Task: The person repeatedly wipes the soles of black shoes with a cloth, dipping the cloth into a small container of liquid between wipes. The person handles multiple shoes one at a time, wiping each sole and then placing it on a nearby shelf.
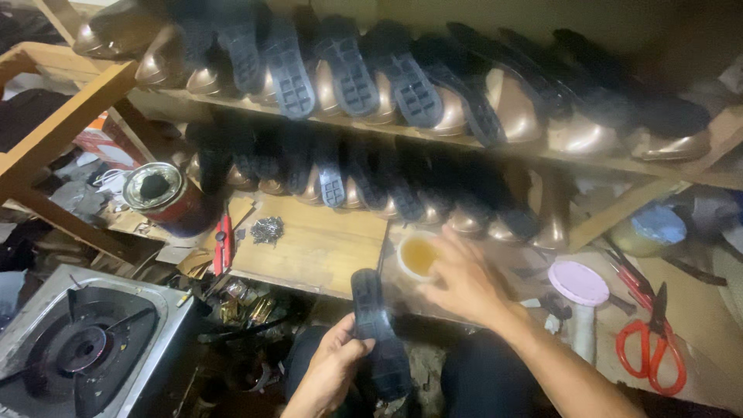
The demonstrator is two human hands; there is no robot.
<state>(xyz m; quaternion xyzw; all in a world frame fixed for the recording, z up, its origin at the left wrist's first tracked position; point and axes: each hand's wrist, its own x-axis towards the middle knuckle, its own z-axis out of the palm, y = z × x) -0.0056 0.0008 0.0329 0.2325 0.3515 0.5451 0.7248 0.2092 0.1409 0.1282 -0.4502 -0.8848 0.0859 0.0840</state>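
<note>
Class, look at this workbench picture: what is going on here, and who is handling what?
A person sits at a cluttered wooden bench. The left hand holds a dark shoe sole, tread up. The right hand reaches to a small cup of yellowish liquid. Two shelves above hold rows of soles on shiny lasts. Red scissors lie to the right, a tin can and a gas burner to the left.
</note>
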